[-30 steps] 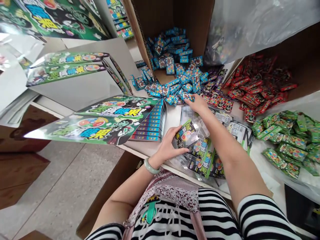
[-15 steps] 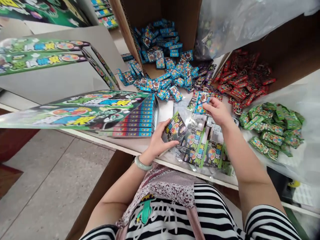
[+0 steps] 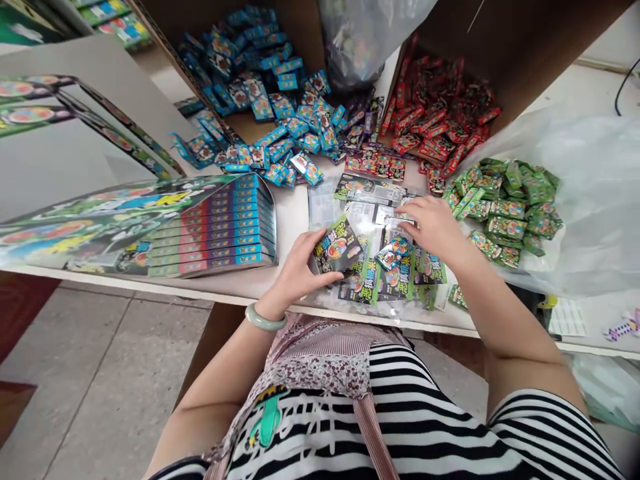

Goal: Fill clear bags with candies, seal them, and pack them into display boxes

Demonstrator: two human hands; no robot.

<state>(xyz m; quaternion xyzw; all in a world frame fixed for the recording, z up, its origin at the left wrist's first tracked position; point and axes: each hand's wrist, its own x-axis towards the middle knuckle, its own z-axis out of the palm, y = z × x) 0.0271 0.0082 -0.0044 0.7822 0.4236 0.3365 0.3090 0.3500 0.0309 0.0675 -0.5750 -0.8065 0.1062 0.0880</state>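
Observation:
My left hand (image 3: 300, 267) grips a black pouch (image 3: 337, 247) with bright green and coloured print, thumb along its lower edge and fingers at its upper left. A small blue packet (image 3: 394, 252) lies tilted on flat clear bags printed in black and green (image 3: 367, 283), right of that pouch. Just above the blue packet is my right hand (image 3: 433, 227), thumb and fingers apart with nothing seen between them. Small red packets (image 3: 377, 165) lie in a row beyond the bags.
Blue packets (image 3: 310, 137) spill from a cardboard box at the back left. Red packets (image 3: 440, 113) fill another box, and green packets (image 3: 520, 207) are piled at right by plastic sheeting (image 3: 595, 200). A display box of stacked coloured packs (image 3: 225, 223) stands left along the table edge.
My right hand has let go of the blue packet, which now lies on the bags nearer my body. My left hand keeps the black pouch. The view has shifted to the right.

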